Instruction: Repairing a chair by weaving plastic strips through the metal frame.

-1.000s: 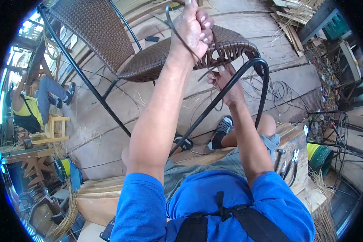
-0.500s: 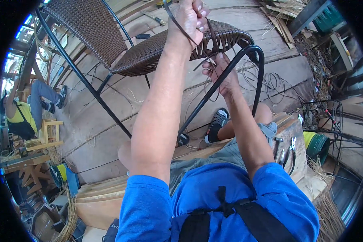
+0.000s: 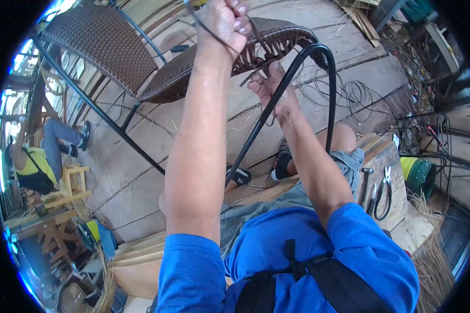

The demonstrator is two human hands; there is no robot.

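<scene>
A chair with a brown woven seat [image 3: 167, 86] and backrest [image 3: 102, 47] on a black tubular metal frame [image 3: 331, 78] stands in front of me. My left hand [image 3: 225, 26] is raised above the seat's edge, fingers closed round a flat brown weaving strand [image 3: 206, 27]. The strand runs down to the loops at the seat's edge. Below that edge, behind the curved frame tube, my right hand [image 3: 277, 94] reaches up. Its thumb presses at the strands and the other fingers are half curled. A short loose strand end sticks out beside them; the tube partly hides this hand.
On the wooden bench [image 3: 397, 206] at my right lie pliers [image 3: 386, 194], a hammer [image 3: 366, 182] and a narrow blade [image 3: 372, 198]. A green-yellow bucket [image 3: 419, 175] stands beyond them. Coiled strands [image 3: 360, 96] lie on the planks. Another person [image 3: 39, 167] sits at far left near a wooden stool [image 3: 75, 182].
The whole view has shifted a little, so chair and hands appear slightly further left and higher. Both hands keep nearly the same hold at the seat's edge.
</scene>
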